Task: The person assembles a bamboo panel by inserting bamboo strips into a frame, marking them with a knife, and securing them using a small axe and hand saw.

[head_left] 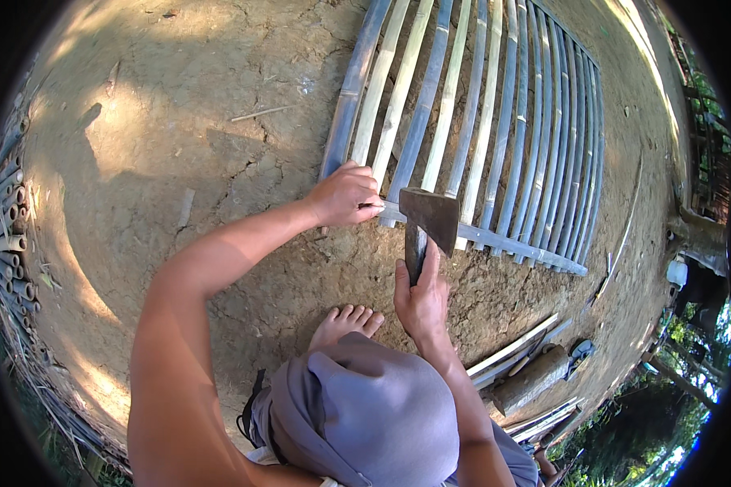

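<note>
My right hand (424, 304) grips the dark handle of a hatchet (434, 215), its broad metal head raised over the near edge of a bamboo slat panel (503, 238). Just left of the hatchet head, my left hand (347, 195) is closed at the panel's near left corner. Its fingertips pinch together beside the end of the cross strip. A small dark bit shows at them, too small to name. Long split-bamboo slats, some blue-grey and some pale yellow, run away from the cross strip.
A cut log (532, 380) and loose bamboo strips (512, 344) lie on the dirt at the lower right. Bamboo poles (10, 243) are stacked at the far left. My bare foot (345, 326) is close below the panel. A thin stick (261, 113) lies beyond my left hand.
</note>
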`<state>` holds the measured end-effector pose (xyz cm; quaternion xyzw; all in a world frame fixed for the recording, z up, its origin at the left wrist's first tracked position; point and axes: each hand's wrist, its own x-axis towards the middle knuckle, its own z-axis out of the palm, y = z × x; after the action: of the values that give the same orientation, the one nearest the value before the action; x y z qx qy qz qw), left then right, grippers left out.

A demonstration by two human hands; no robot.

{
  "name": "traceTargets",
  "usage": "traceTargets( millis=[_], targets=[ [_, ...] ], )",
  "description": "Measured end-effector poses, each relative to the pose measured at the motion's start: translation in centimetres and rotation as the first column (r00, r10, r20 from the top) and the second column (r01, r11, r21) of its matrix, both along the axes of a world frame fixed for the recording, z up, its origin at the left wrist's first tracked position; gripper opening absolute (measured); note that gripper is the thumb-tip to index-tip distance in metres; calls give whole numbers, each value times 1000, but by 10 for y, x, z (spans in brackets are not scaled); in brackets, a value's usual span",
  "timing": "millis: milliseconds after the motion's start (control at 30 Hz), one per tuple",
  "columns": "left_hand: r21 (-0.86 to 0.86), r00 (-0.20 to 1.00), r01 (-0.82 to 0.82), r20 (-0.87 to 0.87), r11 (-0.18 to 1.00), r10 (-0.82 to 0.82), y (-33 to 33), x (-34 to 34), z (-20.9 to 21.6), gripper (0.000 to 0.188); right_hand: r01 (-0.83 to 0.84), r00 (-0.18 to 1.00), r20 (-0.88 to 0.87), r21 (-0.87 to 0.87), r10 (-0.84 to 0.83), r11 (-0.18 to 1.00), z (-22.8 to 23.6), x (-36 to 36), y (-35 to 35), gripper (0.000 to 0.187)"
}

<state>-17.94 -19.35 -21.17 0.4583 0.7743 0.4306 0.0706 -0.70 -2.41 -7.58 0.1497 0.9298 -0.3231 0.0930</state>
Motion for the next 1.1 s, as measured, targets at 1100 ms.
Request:
traceTargets(
  millis=[1100],
  targets=[
    [48,979,-153,144,987,145,0,5,-4,15,-36,998,-51,54,39,998,-10,0,-2,51]
  ],
)
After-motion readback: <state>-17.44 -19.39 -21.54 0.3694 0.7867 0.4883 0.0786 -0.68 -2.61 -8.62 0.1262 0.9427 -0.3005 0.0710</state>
